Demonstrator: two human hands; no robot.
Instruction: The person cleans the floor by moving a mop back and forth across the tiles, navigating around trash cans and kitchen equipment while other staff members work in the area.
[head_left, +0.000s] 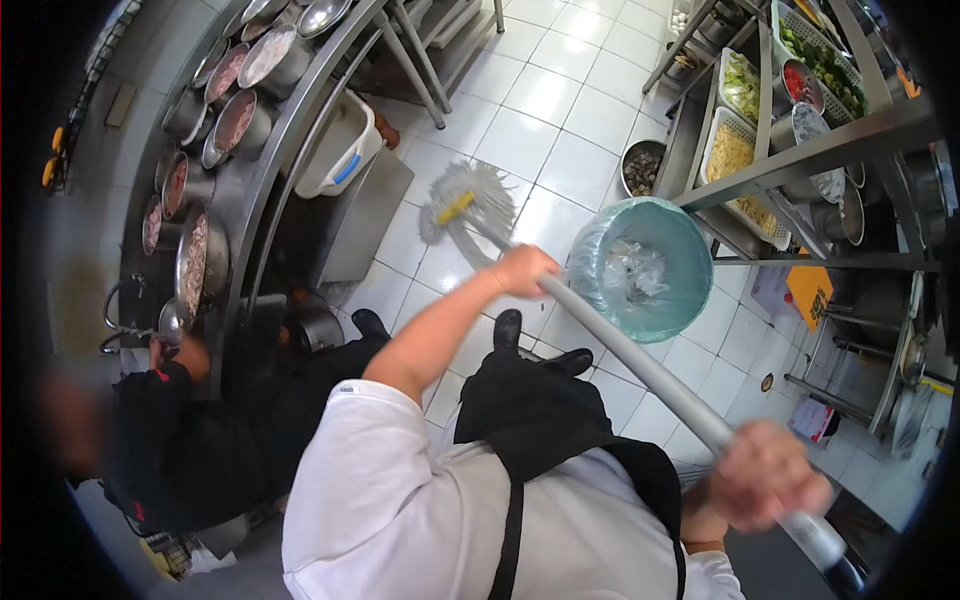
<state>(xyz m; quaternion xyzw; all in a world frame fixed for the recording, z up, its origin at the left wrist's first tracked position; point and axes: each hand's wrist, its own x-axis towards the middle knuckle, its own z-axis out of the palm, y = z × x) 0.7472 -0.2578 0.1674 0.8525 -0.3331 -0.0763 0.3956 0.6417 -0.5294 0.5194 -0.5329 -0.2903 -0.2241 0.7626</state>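
A mop (640, 360) with a long grey handle slants across the view. Its pale string head (488, 190), with a yellow clamp (455, 208), lies on the white tiled floor (540, 150). Fingers of my left hand (522, 271) wrap the handle partway down, just left of the bin. Higher up, near the handle's dark end, my right hand (770, 477) is closed around it, slightly blurred. A round teal bin (695, 300) lined with a clear bag stands beside the handle and holds crumpled plastic.
At left, a co-worker in black (200, 440) stands at a steel counter (265, 200) bearing several metal pots of food (205, 260). Beneath it is a white tub (340, 150). A steel rack (810, 160) with vegetable baskets stands right; a pot (643, 167) sits on the floor.
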